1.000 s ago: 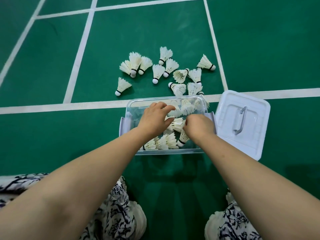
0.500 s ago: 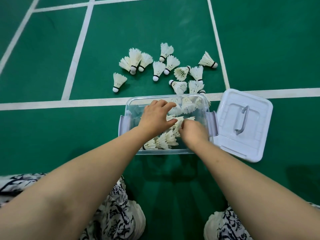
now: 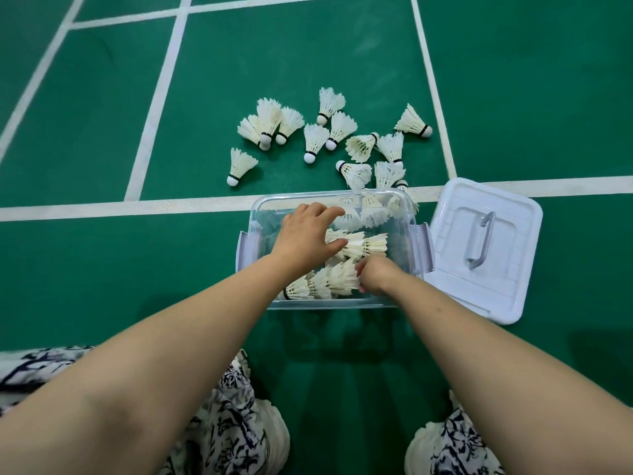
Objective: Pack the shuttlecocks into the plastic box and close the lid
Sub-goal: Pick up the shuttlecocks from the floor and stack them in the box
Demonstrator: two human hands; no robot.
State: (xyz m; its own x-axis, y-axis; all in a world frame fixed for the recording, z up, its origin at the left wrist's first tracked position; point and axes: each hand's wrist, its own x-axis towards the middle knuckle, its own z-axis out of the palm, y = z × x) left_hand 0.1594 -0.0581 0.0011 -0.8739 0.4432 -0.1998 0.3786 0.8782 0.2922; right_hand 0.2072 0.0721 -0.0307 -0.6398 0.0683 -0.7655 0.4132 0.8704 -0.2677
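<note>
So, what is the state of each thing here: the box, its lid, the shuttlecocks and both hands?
plastic box, open, on the floor, partly filled.
lid, off, lying flat right of the box, handle up.
shuttlecocks in the box, lying on their sides.
shuttlecocks on the floor, loose beyond the box, unpacked.
left hand, open, inside the box over the shuttlecocks.
right hand, fingers curled at the near shuttlecocks; hold unclear.

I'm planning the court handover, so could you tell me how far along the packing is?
Done: some packed shuttlecocks lie in the plastic box. In hand: the left hand rests on the middle row; the right hand touches the near row. Left: about a dozen loose shuttlecocks lie on the floor beyond the box, and the lid lies beside it, not on.
</note>
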